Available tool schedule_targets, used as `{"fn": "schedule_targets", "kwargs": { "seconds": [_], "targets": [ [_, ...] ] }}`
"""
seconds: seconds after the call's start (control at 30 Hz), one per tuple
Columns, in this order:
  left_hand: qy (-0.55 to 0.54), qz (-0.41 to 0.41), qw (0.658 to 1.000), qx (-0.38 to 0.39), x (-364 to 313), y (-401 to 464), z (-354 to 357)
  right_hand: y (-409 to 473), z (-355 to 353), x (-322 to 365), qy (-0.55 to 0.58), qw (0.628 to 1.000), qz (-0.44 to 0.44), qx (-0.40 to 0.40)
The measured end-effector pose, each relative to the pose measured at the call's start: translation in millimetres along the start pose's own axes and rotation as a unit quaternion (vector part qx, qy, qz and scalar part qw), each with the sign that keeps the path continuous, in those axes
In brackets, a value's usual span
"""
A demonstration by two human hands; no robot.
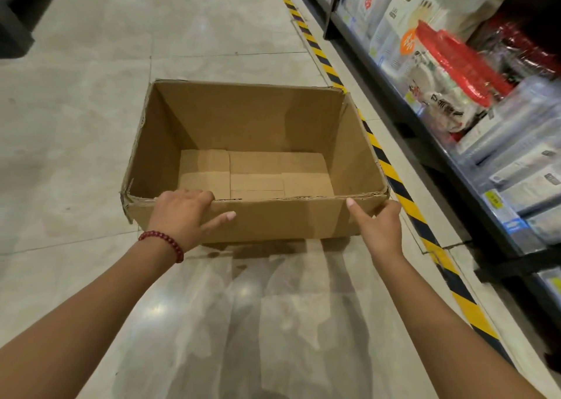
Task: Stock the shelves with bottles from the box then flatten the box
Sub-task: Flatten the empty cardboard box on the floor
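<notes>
- Cardboard box (255, 162) sits on the tiled floor (76, 125), open top up, no bottles inside; only the folded bottom flaps show.
- Box's long axis runs left to right across the view; its right short end lies just beside the yellow-black floor stripe (403, 198).
- Left hand (185, 213) is at the near long wall of the box, toward its left end: fingers curl over the top edge and grip it, thumb stretched along the outer face.
- Right hand (379, 225) is at the near right corner of the box: thumb pressed to the near wall, fingers wrap round the corner out of sight, holding it.
- Red bead bracelet (165, 242) on the left wrist.
- Shelves (455, 168) beyond the stripe, right of the box, carry packaged goods; labels blurred.
</notes>
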State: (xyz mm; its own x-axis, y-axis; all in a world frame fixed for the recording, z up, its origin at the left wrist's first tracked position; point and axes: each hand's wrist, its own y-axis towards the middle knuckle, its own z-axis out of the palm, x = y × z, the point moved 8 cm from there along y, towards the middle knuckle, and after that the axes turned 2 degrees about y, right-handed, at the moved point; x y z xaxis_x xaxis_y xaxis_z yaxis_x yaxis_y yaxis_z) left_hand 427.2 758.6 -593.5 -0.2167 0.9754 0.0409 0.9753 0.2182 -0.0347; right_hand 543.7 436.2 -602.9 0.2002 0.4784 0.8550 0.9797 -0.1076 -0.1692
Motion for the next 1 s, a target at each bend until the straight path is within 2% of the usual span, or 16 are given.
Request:
{"fn": "schedule_targets", "kwargs": {
  "seconds": [0.2, 0.33, 0.5, 0.7, 0.9, 1.0],
  "targets": [
    [-0.007, 0.013, 0.999, 0.033, -3.0, -13.7, 3.8, -15.8, -11.0, -11.9, -0.158, 0.987, 0.004, -0.031],
    [-0.006, 0.021, 0.998, 0.055, -7.0, -30.3, 10.6, -32.8, -16.1, -14.4, -0.182, 0.982, -0.031, -0.034],
    [0.028, 0.025, 0.993, 0.111, -14.1, -54.3, 19.2, -50.2, -27.5, -25.7, -0.188, 0.980, -0.060, 0.001],
    [-0.011, 0.013, 0.983, 0.180, -24.2, -81.1, 23.3, -59.6, -47.1, -35.2, -0.230, 0.973, -0.009, 0.017],
    [-0.039, -0.005, 0.968, 0.250, -38.0, -102.5, 19.1, -51.7, -58.4, -38.3, -0.329, 0.939, 0.071, 0.067],
    [-0.081, 0.034, 0.949, 0.303, -57.8, -116.7, 12.8, -48.0, -60.3, -37.5, -0.346, 0.931, 0.091, 0.079]
  ]
}}
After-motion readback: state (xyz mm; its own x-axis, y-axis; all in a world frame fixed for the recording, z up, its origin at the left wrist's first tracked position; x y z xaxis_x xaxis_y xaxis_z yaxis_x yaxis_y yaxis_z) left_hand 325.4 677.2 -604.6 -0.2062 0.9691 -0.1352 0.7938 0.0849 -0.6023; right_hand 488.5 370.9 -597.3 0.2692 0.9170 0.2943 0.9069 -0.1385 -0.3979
